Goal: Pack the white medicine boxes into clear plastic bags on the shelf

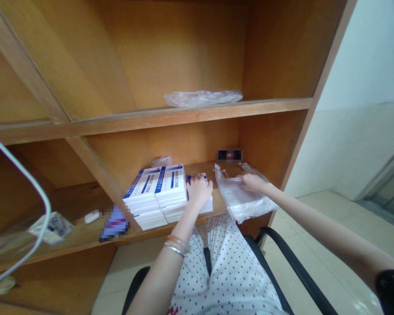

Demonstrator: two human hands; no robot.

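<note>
My left hand (pixel 199 191) reaches over a low stack of white and blue printed packs (pixel 206 205), its fingers spread on the top one. Right beside it on the left stand two taller stacks of the same flat packs (pixel 156 188), with blue bands and dark print. My right hand (pixel 252 183) is closed on the upper part of a thin white plastic bag (pixel 241 201). The bag hangs partly over the shelf's front edge, and its handles stick up at the top. My right fingertips are partly hidden in the bag.
A wooden shelf unit (pixel 193 119) surrounds the packs. Clear plastic (pixel 203 98) lies on the upper shelf. The left compartment holds a printed carton (pixel 54 227) and a small white object (pixel 92 216). A pale cable (pixel 41 197) curves at left. A chair's black armrest (pixel 295 262) is at right.
</note>
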